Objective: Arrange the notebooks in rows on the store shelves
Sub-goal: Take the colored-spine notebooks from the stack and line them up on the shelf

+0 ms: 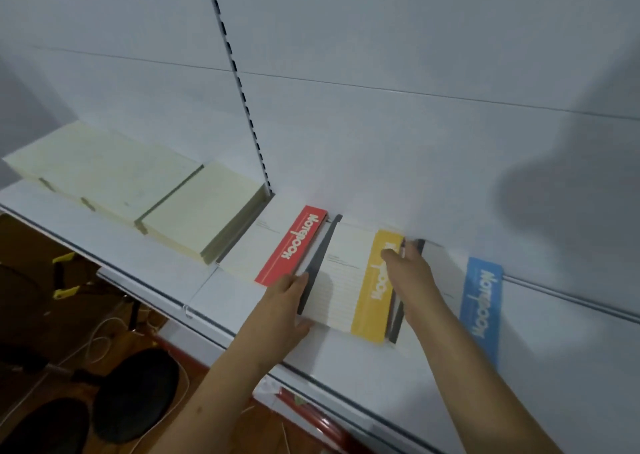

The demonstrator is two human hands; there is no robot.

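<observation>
Three notebooks lie side by side on the white shelf (450, 377): one with a red band (291, 246), one with a yellow band (375, 301) and one with a blue band (481, 308). My left hand (282, 310) grips the left, dark-spined edge of the yellow-band notebook near its front corner. My right hand (412, 273) holds the same notebook's right edge, thumb on the yellow band and fingers down its side. The blue-band notebook is partly hidden behind my right forearm.
Stacks of pale cream notebooks (138, 190) fill the shelf to the left, past a slotted upright (242, 100). Below the shelf are two black round stools (135, 394), white cables and a red base rail (311, 415). The white back panel rises behind.
</observation>
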